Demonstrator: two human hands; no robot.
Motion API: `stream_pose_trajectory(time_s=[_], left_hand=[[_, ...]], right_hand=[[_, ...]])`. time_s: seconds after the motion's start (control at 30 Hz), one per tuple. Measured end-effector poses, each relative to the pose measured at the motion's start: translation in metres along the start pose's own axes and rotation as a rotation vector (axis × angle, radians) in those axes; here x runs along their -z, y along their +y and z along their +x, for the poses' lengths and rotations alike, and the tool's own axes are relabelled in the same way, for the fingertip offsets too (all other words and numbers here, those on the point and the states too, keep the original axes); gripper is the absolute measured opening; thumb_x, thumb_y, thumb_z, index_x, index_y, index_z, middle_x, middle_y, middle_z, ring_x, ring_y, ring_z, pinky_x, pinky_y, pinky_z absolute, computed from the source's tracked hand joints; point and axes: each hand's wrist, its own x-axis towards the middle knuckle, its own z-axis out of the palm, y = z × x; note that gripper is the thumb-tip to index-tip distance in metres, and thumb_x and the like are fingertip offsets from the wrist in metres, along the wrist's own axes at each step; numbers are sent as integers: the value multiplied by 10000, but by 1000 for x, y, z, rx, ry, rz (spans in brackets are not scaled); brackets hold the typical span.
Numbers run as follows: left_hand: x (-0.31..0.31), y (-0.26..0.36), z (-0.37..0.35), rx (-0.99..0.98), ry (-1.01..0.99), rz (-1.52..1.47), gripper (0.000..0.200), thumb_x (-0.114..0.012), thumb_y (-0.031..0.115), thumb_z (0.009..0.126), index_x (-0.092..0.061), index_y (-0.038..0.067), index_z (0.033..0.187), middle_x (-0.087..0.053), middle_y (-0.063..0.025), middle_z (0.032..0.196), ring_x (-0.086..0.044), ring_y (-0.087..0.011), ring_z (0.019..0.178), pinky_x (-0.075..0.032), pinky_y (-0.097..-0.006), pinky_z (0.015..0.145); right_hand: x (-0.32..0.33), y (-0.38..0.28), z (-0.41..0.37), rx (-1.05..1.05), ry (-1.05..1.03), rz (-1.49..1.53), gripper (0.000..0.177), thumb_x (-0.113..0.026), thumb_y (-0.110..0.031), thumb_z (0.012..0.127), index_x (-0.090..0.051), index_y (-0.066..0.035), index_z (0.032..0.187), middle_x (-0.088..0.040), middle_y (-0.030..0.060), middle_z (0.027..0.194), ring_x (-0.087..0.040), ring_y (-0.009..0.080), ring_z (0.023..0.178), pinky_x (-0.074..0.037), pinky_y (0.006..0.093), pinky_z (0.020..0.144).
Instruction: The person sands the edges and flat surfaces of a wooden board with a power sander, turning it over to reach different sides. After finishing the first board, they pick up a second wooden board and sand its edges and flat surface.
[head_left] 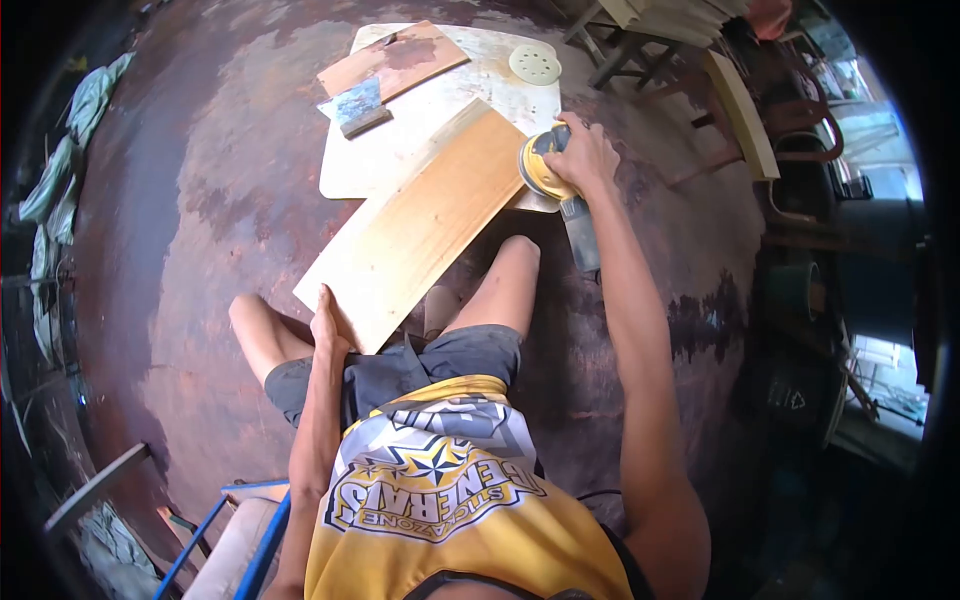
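Note:
A long wooden board [415, 220] slants from my lap up across a white low table. At its near lower corner, my left hand [326, 325] grips the edge with the thumb on top. My right hand [585, 155] is wrapped round a yellow and black orbital sander [543, 162]. The sander is tipped on its side, with its pad facing the board's far right edge. From the sander hangs a grey dust canister [580, 235].
The white table [345, 170] carries a smaller stained board [420, 60], a paint-marked sheet [355, 102], a small dark block [367, 123] and a perforated sanding disc [535, 64]. A brown chair [815, 110] stands at the right, a blue-framed seat [235, 545] at lower left.

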Motion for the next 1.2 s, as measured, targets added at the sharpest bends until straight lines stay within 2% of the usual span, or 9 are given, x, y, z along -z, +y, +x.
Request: stream_pose_trajectory(time_s=[0.1,0.17,0.37,0.5,0.6,0.77,0.83,0.97,1.2], left_hand=[[11,-12,15,-39,105,51,746,-713,536,923,-562,-37,1376,-638,-132,1329,-637,-277,1156,-501,-420,1017],[-13,-4,-7,-68,309,248,857,-717,615,883,-550,-67,1375,-633,-162,1324,-634,-279,1158,-499,-413,1011],[-1,-10,6,-105,324,309,981,-706,698,840,-527,-102,1379,-607,-196,1343,-610,-302,1196,-468,-431,1042],[-13,-3,-5,-26,378,303,963,-701,674,860,-512,-107,1391,-601,-197,1356,-606,-291,1204,-457,-414,1051],[-9,1,4,-108,367,368,1005,-704,690,848,-469,-96,1429,-581,-192,1385,-577,-295,1247,-453,-431,1057],[-2,21,14,-120,195,274,898,-713,573,909,-451,-110,1431,-578,-175,1395,-556,-278,1277,-446,-402,1081],[7,21,18,-172,-70,117,726,-703,453,960,-490,-94,1388,-625,-142,1315,-612,-232,1185,-478,-373,1044],[1,24,23,-151,-15,9,519,-710,231,958,-529,-74,1337,-632,-136,1282,-616,-217,1168,-484,-358,1025],[3,23,24,-174,38,22,515,-747,237,945,-562,-95,1293,-652,-145,1246,-632,-206,1121,-481,-345,1012]], right_hand=[[-27,-16,35,4,-85,20,690,-760,-241,749,-541,-313,1400,-536,210,1351,-587,452,1207,-486,502,1020],[-42,-28,43,34,-35,47,682,-750,-237,754,-541,-314,1399,-532,219,1348,-586,459,1202,-484,513,1021],[-61,-36,82,109,60,37,670,-738,-281,764,-530,-297,1402,-514,283,1303,-576,518,1168,-530,539,941],[-63,-47,113,81,72,-59,690,-753,-321,756,-523,-298,1406,-509,280,1321,-577,505,1184,-518,544,961],[-62,-64,130,39,69,-59,717,-764,-356,743,-514,-306,1414,-501,276,1353,-577,484,1206,-502,547,979],[-52,-87,156,32,76,-93,719,-756,-369,734,-528,-290,1411,-504,263,1379,-586,457,1212,-486,541,992],[-56,-100,159,67,81,-118,703,-753,-369,734,-541,-278,1398,-513,264,1369,-590,458,1203,-484,544,994],[-55,-125,128,50,58,-129,681,-756,-388,735,-562,-260,1375,-539,256,1336,-598,462,1176,-487,554,984],[-60,-105,163,-57,89,-241,716,-786,-488,745,-555,-267,1386,-557,226,1299,-605,439,1171,-498,532,970]])
